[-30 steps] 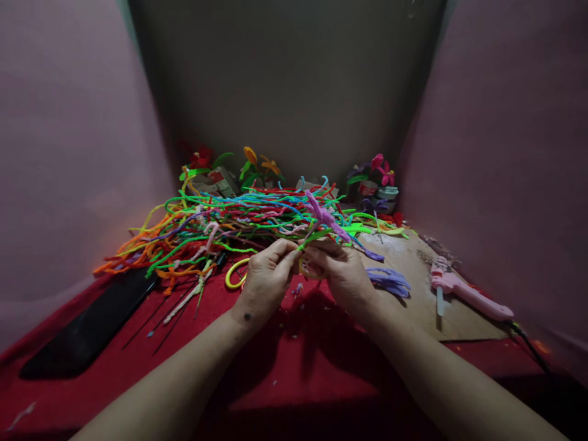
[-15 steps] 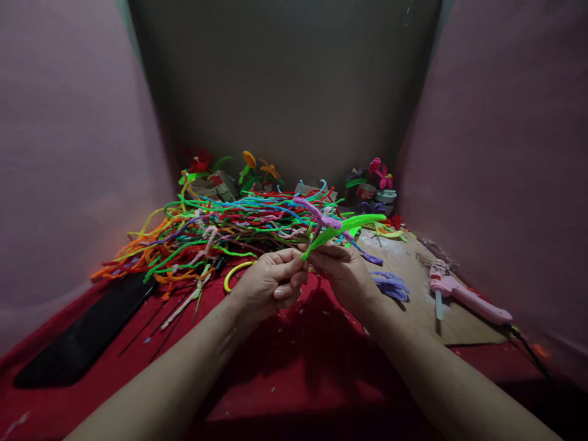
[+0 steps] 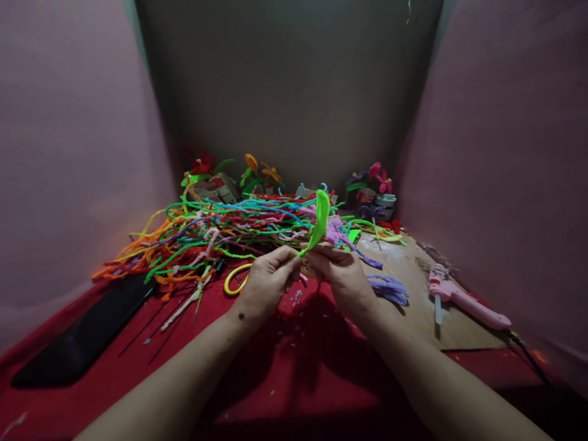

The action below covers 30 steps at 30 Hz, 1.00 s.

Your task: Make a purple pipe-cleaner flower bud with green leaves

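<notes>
**Q:** What is at the left?

**A:** A flat, smooth black slab [image 3: 82, 340] lies slantwise on the red cloth [image 3: 321, 395]. Beside it, thin dark rods [image 3: 166, 338] lie in front of the multicoloured heap of fuzzy stems [image 3: 257, 214], probably to remain easy to pick out.

**Q:** State the left hand's condition.

**A:** The left hand [image 3: 266, 278], just right of a yellow ring-shaped handle [image 3: 227, 284], pinches the narrow lower end of the bright-green fuzzy leaf [image 3: 322, 214]. This presumably keeps the blade upright and unobstructed.

**Q:** And the right hand?

**A:** The right hand [image 3: 342, 272] meets it at the leaf's base, fingers closed, apparently on the lilac fuzzy flower-shaped piece [image 3: 336, 231] behind the leaf; the exact grip is hidden. The leaf is raised above the cloth, between the hands.

**Q:** What is farther right?

**A:** A bundle of violet fuzzy strips [image 3: 390, 290], then a pink plastic glue gun [image 3: 473, 304], both on a brown cardboard sheet [image 3: 413, 327], which presumably shields the cloth.
</notes>
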Motion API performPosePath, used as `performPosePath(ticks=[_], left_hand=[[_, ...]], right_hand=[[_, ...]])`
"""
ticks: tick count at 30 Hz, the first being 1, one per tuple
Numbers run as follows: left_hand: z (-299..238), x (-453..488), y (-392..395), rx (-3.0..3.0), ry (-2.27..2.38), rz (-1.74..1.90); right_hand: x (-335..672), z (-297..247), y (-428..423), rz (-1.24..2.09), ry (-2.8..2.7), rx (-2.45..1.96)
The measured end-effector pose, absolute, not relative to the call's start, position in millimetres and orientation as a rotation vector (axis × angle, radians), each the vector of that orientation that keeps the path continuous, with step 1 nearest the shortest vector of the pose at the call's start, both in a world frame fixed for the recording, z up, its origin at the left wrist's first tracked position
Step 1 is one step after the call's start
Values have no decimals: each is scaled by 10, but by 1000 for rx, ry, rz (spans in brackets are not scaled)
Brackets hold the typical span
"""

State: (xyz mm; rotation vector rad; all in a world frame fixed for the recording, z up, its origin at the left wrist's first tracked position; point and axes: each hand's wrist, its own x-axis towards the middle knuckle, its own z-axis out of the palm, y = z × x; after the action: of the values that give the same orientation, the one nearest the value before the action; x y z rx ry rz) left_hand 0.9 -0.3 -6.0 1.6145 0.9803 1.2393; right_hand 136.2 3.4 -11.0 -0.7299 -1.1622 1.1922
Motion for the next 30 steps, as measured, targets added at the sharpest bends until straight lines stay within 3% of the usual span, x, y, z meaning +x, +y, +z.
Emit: performPosePath(ticks=[8, 14, 21, 30], left_hand=[[-17, -45, 37, 1190, 756, 973], [-25, -114, 83, 1219, 663, 756], [-95, 18, -30, 2004, 1174, 1262], [-52, -13, 36, 1497, 953, 1192]], right_hand=[[1444, -100, 78, 1321, -1215, -712], [1485, -162, 129, 1499, -1214, -653], [1421, -172, 94, 1257, -1124, -810], [1455, -109, 48, 1269, -1343, -713]])
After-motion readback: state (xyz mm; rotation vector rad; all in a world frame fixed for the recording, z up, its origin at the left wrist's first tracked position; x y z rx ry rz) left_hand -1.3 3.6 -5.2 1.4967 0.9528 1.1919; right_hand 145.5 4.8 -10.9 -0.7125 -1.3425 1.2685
